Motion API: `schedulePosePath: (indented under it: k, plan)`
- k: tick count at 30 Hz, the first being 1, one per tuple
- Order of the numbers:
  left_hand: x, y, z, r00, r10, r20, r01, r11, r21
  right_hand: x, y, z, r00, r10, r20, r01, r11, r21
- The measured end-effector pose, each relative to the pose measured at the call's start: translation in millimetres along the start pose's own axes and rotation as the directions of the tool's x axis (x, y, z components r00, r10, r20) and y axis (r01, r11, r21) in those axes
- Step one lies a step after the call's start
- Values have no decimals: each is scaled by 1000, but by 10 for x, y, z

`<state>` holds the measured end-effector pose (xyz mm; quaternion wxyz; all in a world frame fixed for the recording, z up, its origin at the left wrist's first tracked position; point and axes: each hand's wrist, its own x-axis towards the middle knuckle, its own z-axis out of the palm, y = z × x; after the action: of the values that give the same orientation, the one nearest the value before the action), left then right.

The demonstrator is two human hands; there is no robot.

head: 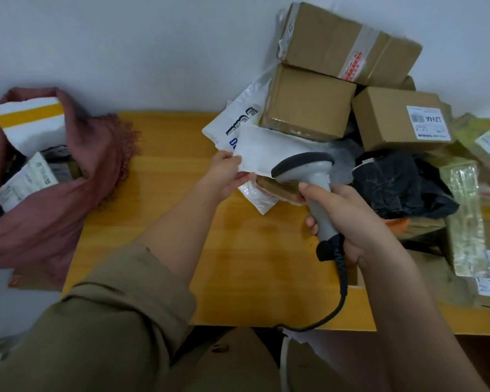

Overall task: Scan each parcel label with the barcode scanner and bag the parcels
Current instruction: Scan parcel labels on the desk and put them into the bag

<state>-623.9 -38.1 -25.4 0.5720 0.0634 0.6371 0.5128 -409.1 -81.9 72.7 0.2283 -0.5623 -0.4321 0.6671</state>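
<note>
The left hand (224, 172) pinches the near corner of a white mailer (266, 152) lying at the pile's edge on the table (181, 222). The right hand (348, 219) is wrapped around the scanner (309, 179) grip, head aimed at the mailer. The mailer looks light, flat and floppy; a corner pinch should suffice. The bag (68, 199) sits left, mouth agape.

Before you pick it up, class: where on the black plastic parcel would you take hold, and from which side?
Pinch the crumpled upper folds of the black plastic parcel from above. It is soft and baggy, and boxes crowd it behind and to the right, so only the top looks free.
</note>
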Motion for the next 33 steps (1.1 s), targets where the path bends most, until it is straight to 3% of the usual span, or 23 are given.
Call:
schedulePosePath:
  k: [8,12,14,17,19,24,29,33]
  plan:
    - [-85,129,-914,958,-17,-285,-45,977,-209,100,-96,380,993,12,122,-9,1000,-27]
    - [-175,179,-1279,857,268,-441,-364,919,-150,166,-124,593,990,10,144,-4,999,-38]
    - [-236,197,-1491,818,337,-466,-430,896,-108,192,-137,714,987,9,161,-4,999,-33]
    - [-371,102,-1826,831,373,-414,-321,928,191,210,-158,910,978,10,208,-4,1000,-29]
    - [-451,-53,-2002,865,372,-337,-236,894,381,220,-150,1043,972,15,236,-7,999,-35]
    - [-489,-348,-2323,936,170,-309,-27,908,419,256,-16,1282,967,70,245,-44,993,-109]
    - [-422,-479,-2407,957,171,-233,13,780,626,303,119,1393,975,100,200,-77,990,-121]
    - [-311,-788,-2269,993,122,-6,-71,615,785,353,238,1441,979,109,174,-82,985,-151]
